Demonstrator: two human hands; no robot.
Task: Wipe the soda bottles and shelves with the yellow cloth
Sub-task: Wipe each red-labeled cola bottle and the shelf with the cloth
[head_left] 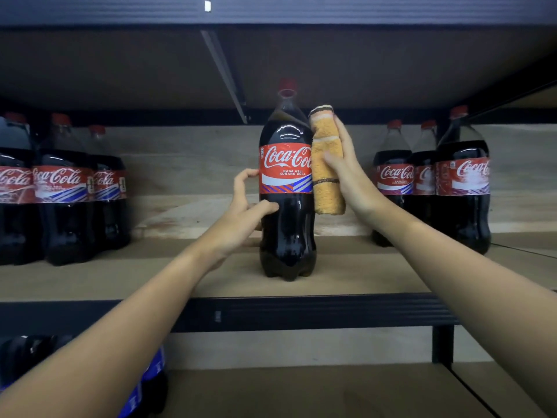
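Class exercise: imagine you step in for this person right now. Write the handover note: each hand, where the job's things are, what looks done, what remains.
Left hand: thumb and curled fingers steady the dark plastic cola bottle with the red label, standing upright, alone, mid-shelf.
Right hand: holds the folded yellow terry cloth against that bottle's right side.
Other red-capped cola bottles stand grouped at the left and at the right of the same pale wooden shelf.
Done: cannot tell from this view what has been wiped.
Left: finish this bottle, then the grouped bottles and the shelf boards.
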